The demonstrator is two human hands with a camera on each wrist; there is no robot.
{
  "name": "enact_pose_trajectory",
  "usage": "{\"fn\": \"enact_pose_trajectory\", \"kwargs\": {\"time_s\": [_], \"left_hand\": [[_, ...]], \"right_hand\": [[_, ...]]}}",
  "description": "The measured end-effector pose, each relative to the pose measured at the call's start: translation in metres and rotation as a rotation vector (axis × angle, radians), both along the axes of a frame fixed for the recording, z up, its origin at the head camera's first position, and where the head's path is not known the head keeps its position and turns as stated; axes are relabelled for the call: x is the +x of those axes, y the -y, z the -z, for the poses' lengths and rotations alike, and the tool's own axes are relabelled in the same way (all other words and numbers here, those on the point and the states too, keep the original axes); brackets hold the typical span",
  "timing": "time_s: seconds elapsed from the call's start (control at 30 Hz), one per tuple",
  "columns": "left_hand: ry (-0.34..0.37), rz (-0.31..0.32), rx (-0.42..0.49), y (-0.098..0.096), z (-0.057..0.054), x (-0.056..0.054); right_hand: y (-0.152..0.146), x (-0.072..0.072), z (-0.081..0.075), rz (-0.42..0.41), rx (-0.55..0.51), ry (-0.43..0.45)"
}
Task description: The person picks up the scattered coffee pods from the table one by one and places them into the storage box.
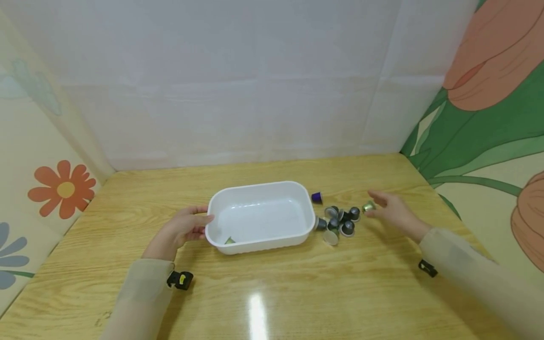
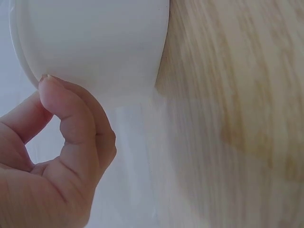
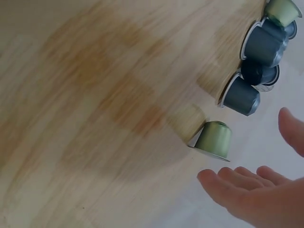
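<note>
My left hand (image 1: 187,227) pinches the left rim of a white plastic tub (image 1: 259,244), thumb on the inside edge and fingers curled under the outside. In the left wrist view, the fingertips (image 2: 52,92) meet the tub's rim (image 2: 23,61). A green coffee capsule (image 1: 230,240) lies inside at the tub's front left corner. My right hand (image 1: 395,215) reaches over another green coffee capsule (image 1: 368,206), thumb and fingers spread apart. In the right wrist view, this capsule (image 3: 214,139) lies tilted on the table, just beyond the fingertips (image 3: 206,176).
Between the tub and my right hand lies a cluster of several dark and grey coffee capsules (image 1: 347,228), with a pale-lidded one (image 1: 331,237) at its front. A purple capsule (image 1: 317,198) sits beside the tub's right end. White sheeting (image 1: 255,118) borders the wooden table (image 1: 297,293) behind.
</note>
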State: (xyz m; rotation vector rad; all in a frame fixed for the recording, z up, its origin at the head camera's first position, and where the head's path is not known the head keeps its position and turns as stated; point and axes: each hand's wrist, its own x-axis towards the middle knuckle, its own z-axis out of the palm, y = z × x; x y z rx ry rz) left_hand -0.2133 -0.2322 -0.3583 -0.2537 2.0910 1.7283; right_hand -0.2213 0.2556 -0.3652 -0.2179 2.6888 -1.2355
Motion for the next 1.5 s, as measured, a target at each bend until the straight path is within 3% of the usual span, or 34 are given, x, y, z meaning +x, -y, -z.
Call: {"fn": "enact_pose_trajectory", "kwargs": {"time_s": [0.6,0.97,1.5], "left_hand": [[0.0,0.002,-0.003,0.003,0.001,0.002],[0.006,0.001,-0.013,0.001,0.001,0.001],[0.005,-0.003,-0.012,0.001,0.002,0.0]], "right_hand": [[-0.005,-0.017,0.018,0.016,0.089,0.008],[-0.009,-0.024,0.029,0.01,0.091,-0.039],[-0.01,-0.026,0.03,0.009,0.156,-0.073]]}}
